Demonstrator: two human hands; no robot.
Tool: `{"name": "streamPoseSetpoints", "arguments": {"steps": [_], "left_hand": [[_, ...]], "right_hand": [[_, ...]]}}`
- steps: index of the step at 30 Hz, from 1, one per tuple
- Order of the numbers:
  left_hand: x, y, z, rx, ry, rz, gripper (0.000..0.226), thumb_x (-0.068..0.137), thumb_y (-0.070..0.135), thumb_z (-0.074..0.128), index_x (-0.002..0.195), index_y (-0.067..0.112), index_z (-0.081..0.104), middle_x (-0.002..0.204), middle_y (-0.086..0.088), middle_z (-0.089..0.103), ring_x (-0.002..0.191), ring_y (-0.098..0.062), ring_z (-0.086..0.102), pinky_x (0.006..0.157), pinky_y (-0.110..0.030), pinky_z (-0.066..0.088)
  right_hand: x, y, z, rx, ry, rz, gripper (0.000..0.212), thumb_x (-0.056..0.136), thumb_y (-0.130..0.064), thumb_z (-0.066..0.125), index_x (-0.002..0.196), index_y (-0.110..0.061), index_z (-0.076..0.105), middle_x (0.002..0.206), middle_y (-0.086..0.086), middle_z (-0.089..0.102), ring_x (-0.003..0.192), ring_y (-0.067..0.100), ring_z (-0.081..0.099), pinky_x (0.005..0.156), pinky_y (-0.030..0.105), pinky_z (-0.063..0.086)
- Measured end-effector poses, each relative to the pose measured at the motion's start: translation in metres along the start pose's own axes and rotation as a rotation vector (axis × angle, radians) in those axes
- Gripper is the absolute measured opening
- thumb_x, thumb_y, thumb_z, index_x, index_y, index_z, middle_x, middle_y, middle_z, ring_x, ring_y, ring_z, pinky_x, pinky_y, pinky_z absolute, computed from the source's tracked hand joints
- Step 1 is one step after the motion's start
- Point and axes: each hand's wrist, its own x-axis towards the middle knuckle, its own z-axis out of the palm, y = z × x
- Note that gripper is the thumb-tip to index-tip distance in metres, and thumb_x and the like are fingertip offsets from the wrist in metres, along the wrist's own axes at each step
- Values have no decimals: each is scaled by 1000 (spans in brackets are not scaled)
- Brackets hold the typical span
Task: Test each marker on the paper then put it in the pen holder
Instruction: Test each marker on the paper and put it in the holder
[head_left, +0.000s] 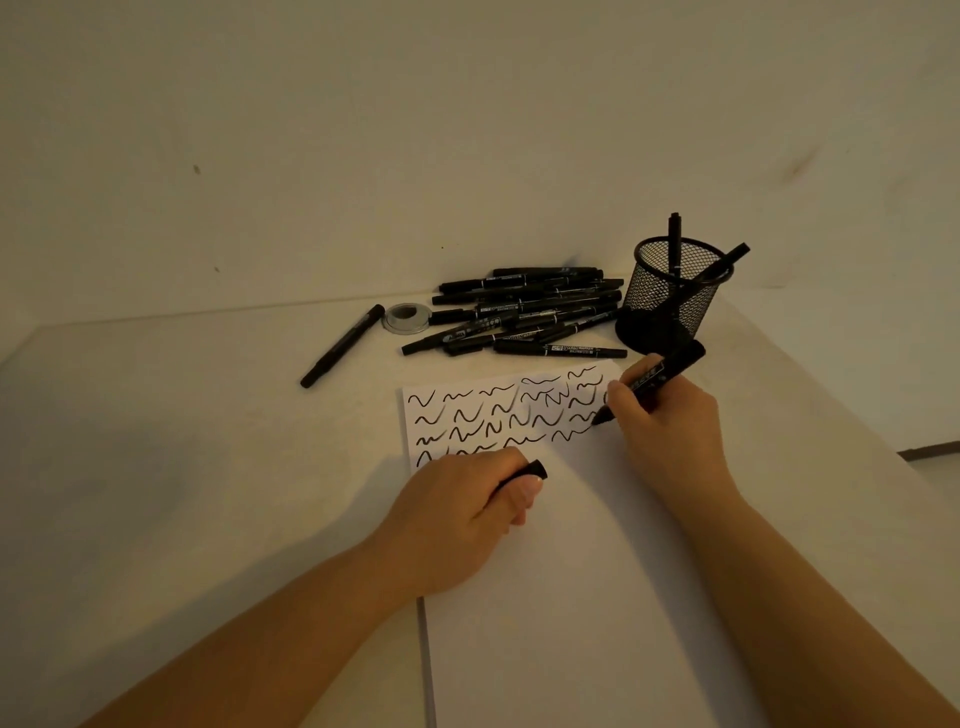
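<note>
My right hand (667, 431) grips a black marker (670, 371), its tip touching the white paper (561, 571) at the end of a squiggle near the right edge. Several rows of black squiggles cover the paper's top. My left hand (467, 512) rests on the paper's left edge and holds a black marker cap (530, 473) in its curled fingers. A black mesh pen holder (672, 293) stands behind the paper at the right, with two markers standing in it. A pile of black markers (530, 312) lies left of the holder.
A single black marker (343, 345) lies apart, left of the pile. A roll of grey tape (408, 317) sits between it and the pile. The table meets the wall just behind the pile, and its right edge runs diagonally past the holder.
</note>
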Motion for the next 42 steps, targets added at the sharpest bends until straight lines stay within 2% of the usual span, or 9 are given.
{"name": "streamPoseSetpoints", "arguments": {"steps": [3, 7, 8, 10, 15, 25, 31, 35, 42], "left_hand": [[0, -1, 1, 7, -1, -8, 25, 93, 41, 34, 69, 40, 42, 65, 17, 58, 65, 4, 57, 61, -13, 42], [0, -2, 2, -1, 15, -25, 18, 95, 32, 40, 80, 35, 50, 65, 18, 57, 64, 3, 57, 58, -10, 41], [1, -2, 1, -10, 18, -31, 17, 95, 32, 40, 83, 31, 52, 66, 18, 58, 64, 2, 58, 60, -12, 43], [1, -2, 1, -41, 27, -43, 17, 95, 32, 41, 86, 25, 55, 66, 17, 58, 64, 0, 58, 62, -17, 46], [3, 1, -1, -68, 50, -64, 17, 94, 30, 42, 89, 22, 56, 65, 17, 57, 62, 0, 59, 64, -22, 49], [3, 5, -2, -22, 66, -80, 18, 94, 34, 42, 94, 25, 57, 66, 14, 57, 64, -9, 59, 64, -36, 50], [4, 3, 0, 69, 96, -66, 23, 95, 34, 39, 97, 21, 58, 62, 14, 50, 55, -2, 46, 49, -16, 31], [3, 3, 1, 109, 98, -65, 24, 96, 34, 38, 97, 21, 57, 60, 13, 45, 55, -5, 43, 51, -19, 30], [2, 2, 1, 114, 133, -76, 21, 96, 31, 38, 89, 22, 55, 53, 11, 40, 50, -5, 41, 48, -17, 23]], "right_hand": [[-3, -4, -3, 90, 44, -127, 13, 85, -20, 61, 80, -31, 58, 76, -13, 60, 68, 5, 58, 58, 18, 44], [-11, -5, -1, 359, -157, -137, 18, 83, -17, 64, 79, -34, 63, 76, -15, 66, 69, -1, 59, 63, 12, 48], [-12, -6, -3, 449, -237, -110, 8, 82, -24, 63, 79, -31, 66, 74, -11, 66, 65, 2, 58, 61, 15, 49], [-13, -5, -5, 660, -360, -33, 17, 79, -36, 59, 73, -23, 69, 64, 0, 64, 57, 9, 55, 53, 19, 46], [-9, -3, -3, 849, -383, 57, 19, 80, -21, 54, 63, -17, 62, 49, 1, 55, 43, 12, 50, 42, 19, 41], [-13, -6, -1, 640, -425, 51, 13, 89, -11, 50, 76, -13, 53, 54, 2, 61, 50, 16, 56, 47, 20, 46], [-16, -13, -2, 499, -468, 54, 23, 72, -35, 60, 73, -13, 56, 54, 3, 63, 47, 11, 52, 46, 17, 44], [-18, -12, 1, 465, -470, 53, 25, 64, -48, 62, 65, -22, 59, 53, 0, 59, 47, 10, 49, 46, 17, 40], [-19, -12, 4, 526, -510, 16, 17, 66, -42, 62, 65, -25, 60, 54, 3, 60, 48, 11, 51, 46, 17, 41]]}}
